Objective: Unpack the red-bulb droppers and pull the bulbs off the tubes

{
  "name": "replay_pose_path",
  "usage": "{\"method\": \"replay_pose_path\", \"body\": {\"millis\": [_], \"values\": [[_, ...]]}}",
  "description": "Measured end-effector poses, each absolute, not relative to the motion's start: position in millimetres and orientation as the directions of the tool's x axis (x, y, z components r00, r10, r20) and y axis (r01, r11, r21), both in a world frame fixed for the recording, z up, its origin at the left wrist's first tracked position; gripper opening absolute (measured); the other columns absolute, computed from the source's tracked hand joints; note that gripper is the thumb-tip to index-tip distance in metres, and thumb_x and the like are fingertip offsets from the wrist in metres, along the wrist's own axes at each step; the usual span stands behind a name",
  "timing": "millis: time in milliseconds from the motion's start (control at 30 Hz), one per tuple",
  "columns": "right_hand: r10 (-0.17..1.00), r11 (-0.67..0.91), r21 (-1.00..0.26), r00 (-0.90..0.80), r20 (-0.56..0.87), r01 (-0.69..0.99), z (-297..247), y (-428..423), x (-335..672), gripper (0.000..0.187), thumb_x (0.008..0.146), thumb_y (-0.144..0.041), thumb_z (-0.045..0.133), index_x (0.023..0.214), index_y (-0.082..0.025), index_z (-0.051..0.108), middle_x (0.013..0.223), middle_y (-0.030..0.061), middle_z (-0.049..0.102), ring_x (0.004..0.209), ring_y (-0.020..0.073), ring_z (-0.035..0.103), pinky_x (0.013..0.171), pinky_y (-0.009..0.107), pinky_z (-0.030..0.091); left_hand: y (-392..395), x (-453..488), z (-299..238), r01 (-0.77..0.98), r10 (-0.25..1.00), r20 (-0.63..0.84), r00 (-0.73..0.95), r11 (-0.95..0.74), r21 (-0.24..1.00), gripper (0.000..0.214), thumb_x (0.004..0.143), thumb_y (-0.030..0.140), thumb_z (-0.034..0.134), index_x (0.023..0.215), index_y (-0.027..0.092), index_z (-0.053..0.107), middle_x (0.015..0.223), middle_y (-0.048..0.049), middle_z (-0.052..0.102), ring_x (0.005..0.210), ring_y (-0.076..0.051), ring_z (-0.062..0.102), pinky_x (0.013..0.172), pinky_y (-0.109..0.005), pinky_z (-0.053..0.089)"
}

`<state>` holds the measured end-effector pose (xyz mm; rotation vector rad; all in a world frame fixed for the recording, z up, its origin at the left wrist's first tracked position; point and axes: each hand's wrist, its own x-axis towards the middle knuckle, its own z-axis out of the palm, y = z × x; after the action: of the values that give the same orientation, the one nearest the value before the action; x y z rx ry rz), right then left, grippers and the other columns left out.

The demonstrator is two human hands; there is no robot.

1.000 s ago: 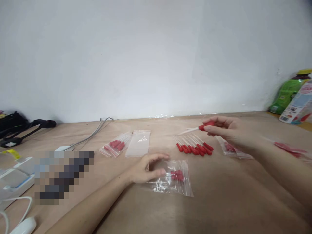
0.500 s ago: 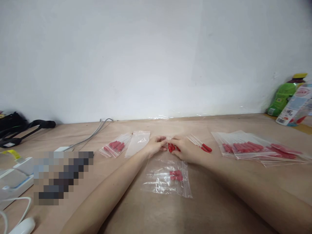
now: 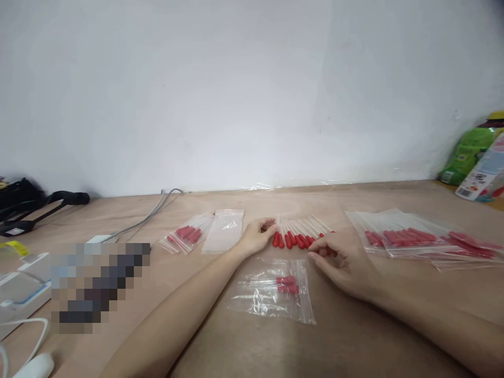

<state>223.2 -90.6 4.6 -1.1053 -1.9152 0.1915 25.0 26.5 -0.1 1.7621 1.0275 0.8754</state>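
A row of several glass droppers with red rubber bulbs (image 3: 298,235) lies on the brown table (image 3: 354,336). My left hand (image 3: 258,236) rests at the row's left end, fingers curled, fingertips touching the leftmost bulb. My right hand (image 3: 342,261) lies at the row's right end, fingers bent, covering the last bulbs; what it holds, if anything, is hidden. In front of both hands lies a clear zip bag (image 3: 273,291) with a few droppers inside.
An empty zip bag (image 3: 225,231) and a filled one (image 3: 188,233) lie to the left. Several filled bags (image 3: 409,239) are stacked at right. A grey cable (image 3: 151,215), black straps (image 3: 35,205), white devices (image 3: 23,286) and bottles (image 3: 474,157) sit at the edges.
The hands, pinched together over the droppers half a second ago, have parted: the left stays at the row's left end, the right has drawn back to the right end.
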Motion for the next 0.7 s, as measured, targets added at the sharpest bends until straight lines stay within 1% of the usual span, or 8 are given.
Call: {"method": "replay_pose_path", "body": {"millis": [100, 233, 333, 433, 500, 533, 600, 700], "values": [[0.774, 0.6, -0.51, -0.284, 0.566, 0.617, 5.7, -102.0, 222.8, 0.01, 0.079, -0.024, 0.052, 0.072, -0.02, 0.059, 0.064, -0.0002, 0.055, 0.063, 0.012, 0.05, 0.064, 0.028, 0.039, 21.5, 13.3, 1.9, 0.315, 0.898, 0.161, 0.411, -0.305, 0.899, 0.035, 0.075, 0.03, 0.061, 0.104, 0.012, 0.061, 0.103, -0.011, 0.065, 0.094, -0.021, 0.06, 0.089, -0.036, 0.043], [0.783, 0.601, -0.468, -0.359, 0.508, 0.648, 12.4, -110.3, 215.6, 0.012, 0.079, -0.024, 0.053, 0.072, -0.021, 0.063, 0.063, -0.0005, 0.056, 0.063, 0.0119, 0.051, 0.064, 0.028, 0.038, 18.8, 0.6, 4.5, 0.362, 0.891, 0.168, 0.421, -0.335, 0.87, 0.037, 0.076, 0.03, 0.059, 0.106, 0.01, 0.059, 0.108, -0.0132, 0.062, 0.098, -0.023, 0.059, 0.09, -0.038, 0.042], [0.792, 0.595, -0.447, -0.392, 0.468, 0.668, 15.4, -113.0, 209.4, 0.014, 0.078, -0.022, 0.052, 0.072, -0.022, 0.065, 0.063, -0.0004, 0.057, 0.063, 0.0115, 0.051, 0.064, 0.028, 0.037, 12.5, -5.5, 8.7, 0.377, 0.885, 0.187, 0.426, -0.361, 0.853, 0.035, 0.077, 0.029, 0.057, 0.107, 0.011, 0.059, 0.109, -0.0128, 0.062, 0.098, -0.023, 0.058, 0.09, -0.037, 0.042], [0.806, 0.581, -0.45, -0.402, 0.436, 0.678, 14.4, -114.3, 206.9, 0.016, 0.079, -0.023, 0.051, 0.075, -0.023, 0.067, 0.064, 0.0001, 0.057, 0.064, 0.012, 0.051, 0.065, 0.028, 0.037, -8.5, -13.5, 17.7, 0.379, 0.859, 0.27, 0.436, -0.447, 0.81, 0.031, 0.08, 0.03, 0.054, 0.106, 0.013, 0.059, 0.108, -0.0108, 0.062, 0.099, -0.021, 0.057, 0.091, -0.035, 0.042], [0.813, 0.576, -0.458, -0.412, 0.412, 0.677, 12.8, -114.2, 206.9, 0.017, 0.08, -0.026, 0.051, 0.081, -0.026, 0.068, 0.064, 0.0, 0.058, 0.064, 0.0126, 0.051, 0.065, 0.028, 0.037, -29.9, -21.1, 24.7, 0.39, 0.776, 0.352, 0.523, -0.585, 0.711, 0.028, 0.084, 0.03, 0.049, 0.106, 0.016, 0.06, 0.109, -0.0091, 0.061, 0.102, -0.02, 0.056, 0.093, -0.033, 0.041], [0.816, 0.572, -0.463, -0.418, 0.399, 0.677, 12.2, -114.0, 206.8, 0.017, 0.08, -0.027, 0.051, 0.084, -0.028, 0.068, 0.065, 0.0, 0.058, 0.065, 0.013, 0.051, 0.065, 0.029, 0.037, -41.0, -25.2, 27.4, 0.391, 0.726, 0.359, 0.587, -0.642, 0.66, 0.028, 0.084, 0.029, 0.049, 0.107, 0.018, 0.06, 0.112, -0.0081, 0.059, 0.106, -0.019, 0.053, 0.095, -0.033, 0.039], [0.827, 0.56, -0.467, -0.428, 0.365, 0.684, 12.0, -113.4, 205.8, 0.016, 0.08, -0.03, 0.052, 0.085, -0.028, 0.067, 0.066, 0.0001, 0.058, 0.066, 0.0137, 0.05, 0.064, 0.029, 0.036, -60.2, -32.3, 30.0, 0.375, 0.631, 0.298, 0.717, -0.709, 0.597, 0.033, 0.085, 0.029, 0.049, 0.116, 0.021, 0.054, 0.122, -0.007, 0.054, 0.115, -0.02, 0.047, 0.1, -0.035, 0.035], [0.845, 0.534, -0.449, -0.442, 0.301, 0.716, 13.3, -112.6, 201.7, 0.015, 0.078, -0.034, 0.055, 0.075, -0.023, 0.064, 0.07, 0.0008, 0.058, 0.069, 0.015, 0.049, 0.065, 0.03, 0.034, -74.5, -36.2, 26.9, 0.348, 0.517, 0.204, 0.832, -0.771, 0.534, 0.047, 0.083, 0.03, 0.052, 0.129, 0.023, 0.041, 0.131, -0.0077, 0.045, 0.122, -0.021, 0.04, 0.103, -0.038, 0.031]]}}
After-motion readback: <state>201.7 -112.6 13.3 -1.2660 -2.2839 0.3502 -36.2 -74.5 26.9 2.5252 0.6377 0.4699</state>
